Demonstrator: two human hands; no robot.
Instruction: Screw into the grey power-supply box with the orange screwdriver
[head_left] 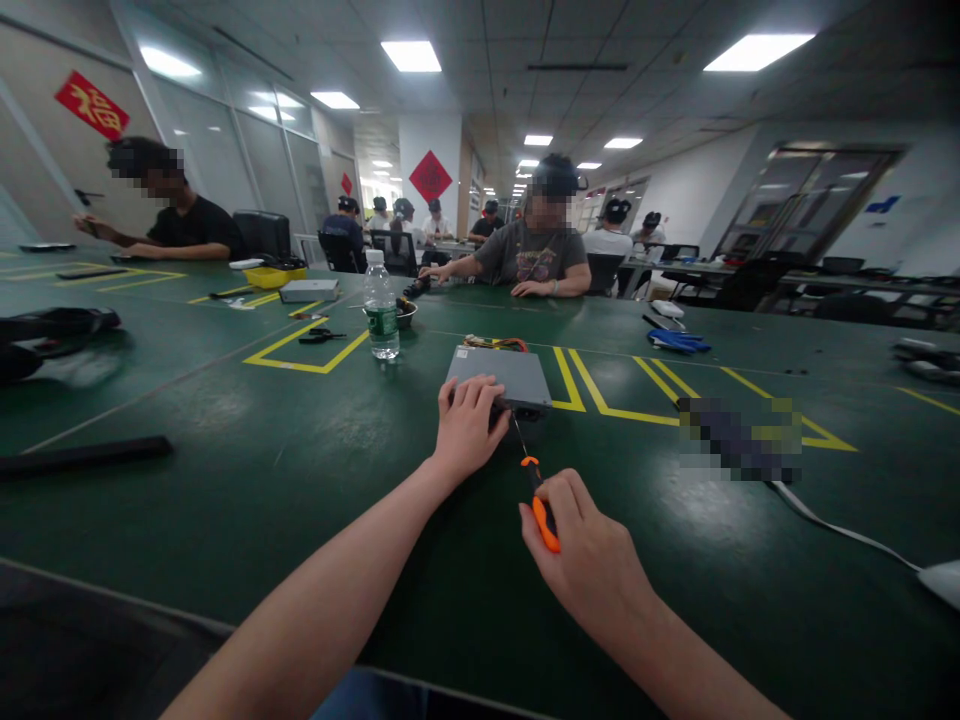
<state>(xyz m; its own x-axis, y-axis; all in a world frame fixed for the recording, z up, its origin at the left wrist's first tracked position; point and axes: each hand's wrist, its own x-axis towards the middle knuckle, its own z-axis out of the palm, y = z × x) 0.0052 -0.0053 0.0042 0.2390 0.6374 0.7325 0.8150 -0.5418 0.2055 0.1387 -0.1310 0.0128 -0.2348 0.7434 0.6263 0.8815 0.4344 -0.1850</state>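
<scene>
A grey metal power supply [510, 376] lies flat on the green table, with coloured wires [495, 343] at its far side. My left hand [471, 425] grips its near left corner, fingers on the top face and thumb down by the front. In my right hand [589, 535] is a screwdriver [541, 512] with an orange and black handle. Its thin shaft points up and away, the tip at the power supply's near face beside my left thumb. Whether the tip sits in a screw is too small to tell.
A water bottle [383, 315] stands left of the power supply, before a metal bowl [405, 313]. Blue gloves [679, 341] and a blurred dark power strip [739, 440] lie right. A black bar [82, 457] lies left. Across the table sits a person [536, 245].
</scene>
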